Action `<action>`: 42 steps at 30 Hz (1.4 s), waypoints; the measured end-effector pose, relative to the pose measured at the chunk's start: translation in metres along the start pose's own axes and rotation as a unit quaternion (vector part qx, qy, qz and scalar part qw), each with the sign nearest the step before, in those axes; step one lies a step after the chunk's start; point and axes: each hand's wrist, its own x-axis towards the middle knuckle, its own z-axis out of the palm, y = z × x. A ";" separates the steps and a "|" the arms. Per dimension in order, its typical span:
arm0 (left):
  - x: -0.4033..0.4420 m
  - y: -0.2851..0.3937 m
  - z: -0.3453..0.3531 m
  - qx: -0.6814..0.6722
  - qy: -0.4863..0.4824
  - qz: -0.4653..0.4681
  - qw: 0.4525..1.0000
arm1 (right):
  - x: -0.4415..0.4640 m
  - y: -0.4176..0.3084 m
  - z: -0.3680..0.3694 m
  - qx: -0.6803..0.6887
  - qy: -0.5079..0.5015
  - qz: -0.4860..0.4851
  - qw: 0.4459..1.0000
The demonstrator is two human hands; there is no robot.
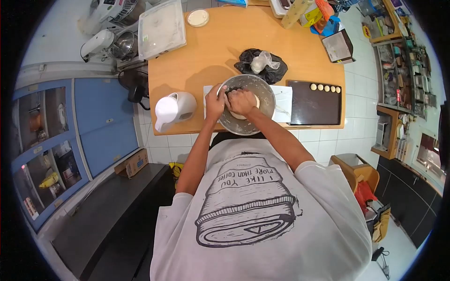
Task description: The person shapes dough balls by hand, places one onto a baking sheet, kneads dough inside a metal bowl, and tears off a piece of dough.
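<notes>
Dough: pale, inside your metal bowl, partly covered.
Table: white jug to your left; dark tray with five pale balls to your right; black bag just beyond the bowl.
Left hand: grips your bowl's rim.
Right hand: on the dough; you cannot tell its closure.

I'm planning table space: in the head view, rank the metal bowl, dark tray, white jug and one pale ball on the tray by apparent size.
1. Metal bowl and dark tray: too alike to rank; the bowl may sit nearer the camera.
2. White jug.
3. Pale ball, clearly smallest.
</notes>
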 end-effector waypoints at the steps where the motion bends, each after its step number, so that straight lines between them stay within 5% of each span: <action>1: -0.001 0.004 0.000 0.017 0.008 -0.002 1.000 | 0.001 0.000 0.000 0.008 0.008 0.004 1.000; 5: -0.002 0.005 0.001 -0.012 0.009 -0.019 1.000 | 0.007 -0.007 -0.021 0.047 -0.026 0.120 0.991; 9: -0.001 0.016 -0.006 0.081 -0.010 0.008 0.997 | 0.000 0.006 -0.050 0.250 -0.071 0.249 0.933; 12: 0.001 0.012 -0.008 0.055 -0.015 0.004 0.998 | -0.022 0.025 -0.056 0.334 -0.018 0.111 0.936; 13: -0.001 0.014 -0.008 0.059 -0.021 -0.004 0.998 | -0.026 0.028 -0.073 0.294 -0.132 0.098 0.942; 16: -0.004 0.018 -0.008 0.070 -0.025 -0.004 0.997 | -0.043 0.037 -0.062 0.076 -0.099 0.012 0.992; 27: -0.007 0.011 -0.004 0.098 0.003 0.007 0.995 | -0.026 0.025 -0.048 0.119 -0.098 0.039 0.987; 33: -0.001 -0.003 -0.005 0.128 0.042 0.041 0.990 | -0.038 0.049 -0.050 0.310 0.007 -0.017 0.950; 37: -0.004 -0.004 0.001 0.098 0.040 0.046 0.993 | -0.045 0.052 -0.056 0.228 -0.078 0.001 0.971; 42: -0.005 0.001 0.002 0.106 0.032 0.048 0.993 | -0.031 0.027 -0.080 0.104 -0.195 0.136 0.966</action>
